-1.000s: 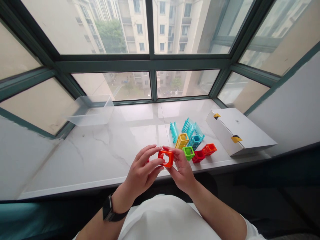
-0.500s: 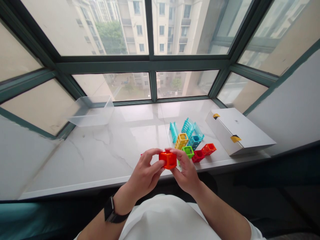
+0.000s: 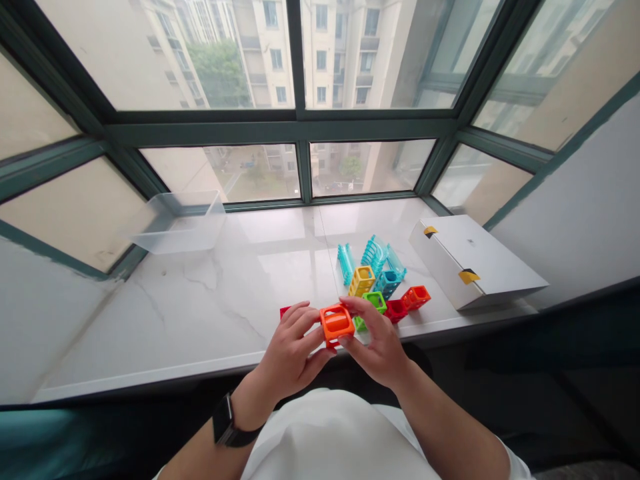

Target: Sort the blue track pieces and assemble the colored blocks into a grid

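An orange open-frame toy block (image 3: 337, 323) is held up over the front edge of the sill, its openwork side facing up. My right hand (image 3: 380, 347) pinches it from the right, fingers on the far edge and thumb at the near corner. From the left, my left hand (image 3: 293, 347) has its fingers against the block's side and its thumb low at the near edge. Just beyond my right hand stands a green block (image 3: 376, 301), partly covered by the fingers. A red piece (image 3: 285, 311) peeks out behind my left hand, mostly hidden.
Beyond my hands stand a yellow block (image 3: 361, 281), a blue block (image 3: 387, 284), a dark red block (image 3: 397, 311) and an orange-red block (image 3: 416, 297). Translucent teal track pieces (image 3: 374, 253) lie behind. A white box (image 3: 480, 260) sits right, a clear plastic bin (image 3: 183, 230) left.
The orange block has been turned, so a different open face shows. My left thumb has slid down off its front to the lower edge. The view has shifted slightly.
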Motion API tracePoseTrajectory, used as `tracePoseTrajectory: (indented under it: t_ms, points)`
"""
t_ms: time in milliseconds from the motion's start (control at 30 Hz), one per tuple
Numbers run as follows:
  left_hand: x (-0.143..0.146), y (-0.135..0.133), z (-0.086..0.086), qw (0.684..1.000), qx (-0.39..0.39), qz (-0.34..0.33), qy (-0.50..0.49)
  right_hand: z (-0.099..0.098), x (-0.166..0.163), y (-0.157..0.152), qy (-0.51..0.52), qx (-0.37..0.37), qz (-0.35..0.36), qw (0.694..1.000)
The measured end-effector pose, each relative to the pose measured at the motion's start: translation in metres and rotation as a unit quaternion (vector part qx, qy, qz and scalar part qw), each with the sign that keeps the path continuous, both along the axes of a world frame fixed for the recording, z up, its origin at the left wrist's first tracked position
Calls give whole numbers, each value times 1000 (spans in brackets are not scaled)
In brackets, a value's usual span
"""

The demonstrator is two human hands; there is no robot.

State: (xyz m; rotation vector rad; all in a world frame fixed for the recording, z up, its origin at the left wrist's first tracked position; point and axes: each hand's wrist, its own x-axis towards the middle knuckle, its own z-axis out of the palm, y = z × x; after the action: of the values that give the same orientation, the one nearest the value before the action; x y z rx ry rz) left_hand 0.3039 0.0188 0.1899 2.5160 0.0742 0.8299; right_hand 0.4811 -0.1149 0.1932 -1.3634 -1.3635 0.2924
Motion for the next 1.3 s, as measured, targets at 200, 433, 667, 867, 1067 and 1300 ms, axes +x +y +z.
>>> tracePoseTrajectory:
  t_ms: [200,433,667,867,1067,1300]
  points:
    - [4,-17,-10,935,-352,-39,-17,-2,5,-2,-17,16,12,1000]
    - [24,-41,-23,790,-606,-93,-17,0,12,-6,1,29,-10,1000]
    - [41,-47,-21,764,-628,-149,18,-6,33,-26,7,20,-39,999]
    - [43,-37,-30,731,-668,-107,93,-17,83,-56,110,23,-154,982]
    - [39,-14,-85,861,-478,41,167,-42,154,-83,151,23,-283,947]
    - [41,2,-163,943,-232,129,200,-100,215,-99,142,-57,-278,948]
